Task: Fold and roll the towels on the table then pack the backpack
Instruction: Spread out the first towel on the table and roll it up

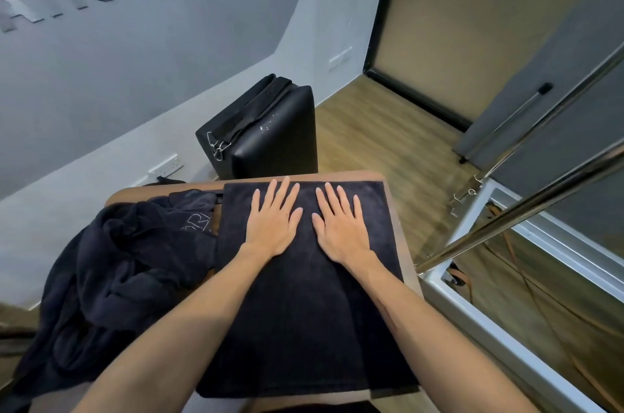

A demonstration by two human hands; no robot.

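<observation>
Dark crumpled pile (111, 264), contents indistinct

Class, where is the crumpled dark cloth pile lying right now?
In the head view, the crumpled dark cloth pile lies on the table's left side, beside the flat towel and spilling over the left edge.

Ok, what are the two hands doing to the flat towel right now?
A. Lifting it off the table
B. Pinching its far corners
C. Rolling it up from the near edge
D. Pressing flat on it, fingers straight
D: the left hand and right hand lie palm-down, fingers straight and spread, side by side on the far half of the flat towel, which lies spread, not rolled.
</observation>
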